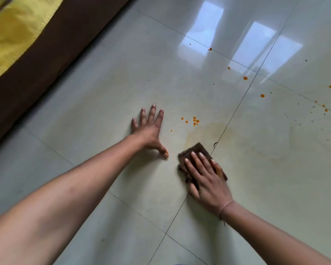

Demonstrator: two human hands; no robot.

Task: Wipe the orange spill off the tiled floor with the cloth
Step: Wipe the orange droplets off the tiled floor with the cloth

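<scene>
Right hand (208, 180) pressing cloth (196, 150), left hand (149, 129) flat on floor (122, 73), spill (195, 120) beyond

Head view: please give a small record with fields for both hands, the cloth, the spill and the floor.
floor: glossy pale tiles, dark joints
cloth: brown, crumpled, on the floor
left hand: flat on the floor, fingers spread
right hand: presses the cloth, fingers straight
orange drops: cluster beyond the cloth, more scattered right
smear: faint yellowish film beyond the cloth
</scene>
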